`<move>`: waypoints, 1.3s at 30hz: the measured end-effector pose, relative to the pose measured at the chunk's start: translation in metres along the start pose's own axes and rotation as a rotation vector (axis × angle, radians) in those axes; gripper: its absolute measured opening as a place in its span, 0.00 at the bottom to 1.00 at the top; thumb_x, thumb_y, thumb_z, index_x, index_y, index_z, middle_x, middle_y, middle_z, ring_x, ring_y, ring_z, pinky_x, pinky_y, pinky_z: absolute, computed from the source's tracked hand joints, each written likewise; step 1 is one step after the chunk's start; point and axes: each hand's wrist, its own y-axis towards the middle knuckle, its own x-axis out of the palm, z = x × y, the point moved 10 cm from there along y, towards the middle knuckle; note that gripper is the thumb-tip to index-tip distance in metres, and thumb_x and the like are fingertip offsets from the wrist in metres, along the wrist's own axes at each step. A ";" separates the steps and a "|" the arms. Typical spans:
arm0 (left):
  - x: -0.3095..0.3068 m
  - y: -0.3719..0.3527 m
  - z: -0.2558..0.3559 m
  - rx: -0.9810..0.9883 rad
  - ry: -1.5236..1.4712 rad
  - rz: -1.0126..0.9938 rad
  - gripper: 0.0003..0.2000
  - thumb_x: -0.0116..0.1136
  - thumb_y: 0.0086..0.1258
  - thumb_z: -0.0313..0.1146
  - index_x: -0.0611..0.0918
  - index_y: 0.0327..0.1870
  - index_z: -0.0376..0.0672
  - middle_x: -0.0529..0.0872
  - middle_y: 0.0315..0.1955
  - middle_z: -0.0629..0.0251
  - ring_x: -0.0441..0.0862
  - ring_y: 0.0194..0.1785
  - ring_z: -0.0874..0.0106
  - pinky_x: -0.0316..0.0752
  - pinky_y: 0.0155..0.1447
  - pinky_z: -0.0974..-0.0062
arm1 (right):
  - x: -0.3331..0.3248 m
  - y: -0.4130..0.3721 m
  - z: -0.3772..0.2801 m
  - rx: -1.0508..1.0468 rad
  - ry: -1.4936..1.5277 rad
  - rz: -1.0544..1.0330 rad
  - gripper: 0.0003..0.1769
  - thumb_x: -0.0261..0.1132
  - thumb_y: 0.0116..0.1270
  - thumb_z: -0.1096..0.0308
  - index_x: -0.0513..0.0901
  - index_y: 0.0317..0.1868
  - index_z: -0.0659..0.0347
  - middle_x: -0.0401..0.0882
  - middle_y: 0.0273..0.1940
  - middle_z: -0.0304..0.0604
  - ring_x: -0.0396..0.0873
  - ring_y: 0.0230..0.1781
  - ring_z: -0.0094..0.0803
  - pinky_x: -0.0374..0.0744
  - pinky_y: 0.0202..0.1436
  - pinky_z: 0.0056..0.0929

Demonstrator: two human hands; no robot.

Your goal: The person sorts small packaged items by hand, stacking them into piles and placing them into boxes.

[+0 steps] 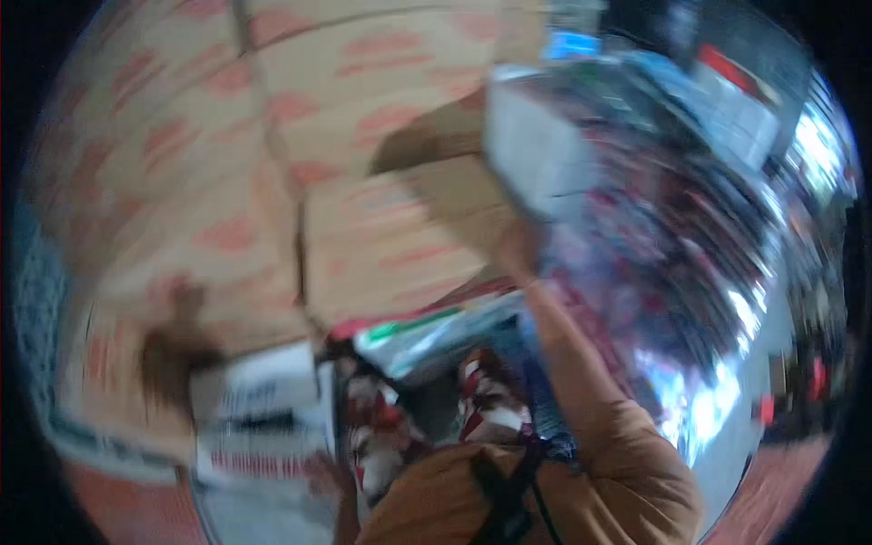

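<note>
Grip (520, 247), right, blurred at white box (531, 141)

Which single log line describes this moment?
left hand: at red-lettered box | right hand: by white box | nearby: cardboard cartons | grips: blurred, unclear

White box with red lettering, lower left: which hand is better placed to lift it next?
Left, probably. The left hand is close beside the white box; the right hand is stretched forward near the pale block. Blur hides each grip.
</note>
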 end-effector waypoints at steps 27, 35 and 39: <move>0.184 0.007 0.239 1.515 0.520 -0.568 0.14 0.52 0.53 0.42 0.80 0.31 0.41 0.82 0.31 0.57 0.80 0.36 0.60 0.73 0.39 0.63 | -0.059 -0.094 -0.126 -0.864 -0.552 -0.279 0.18 0.56 0.54 0.54 0.80 0.36 0.59 0.76 0.39 0.50 0.72 0.42 0.41 0.71 0.45 0.34; 0.197 -0.008 0.281 1.986 0.913 -0.399 0.11 0.52 0.54 0.41 0.80 0.31 0.45 0.81 0.28 0.62 0.79 0.33 0.64 0.72 0.37 0.65 | -0.163 -0.030 -0.168 -0.710 -0.339 -0.361 0.17 0.60 0.51 0.54 0.81 0.27 0.62 0.79 0.29 0.47 0.77 0.31 0.41 0.75 0.35 0.35; 0.174 -0.052 0.255 1.964 0.882 -0.282 0.08 0.53 0.54 0.40 0.81 0.30 0.49 0.81 0.28 0.64 0.79 0.33 0.66 0.73 0.37 0.67 | -0.262 0.002 -0.190 -0.612 -0.332 -0.298 0.19 0.59 0.52 0.57 0.78 0.36 0.65 0.78 0.29 0.53 0.77 0.33 0.47 0.74 0.37 0.41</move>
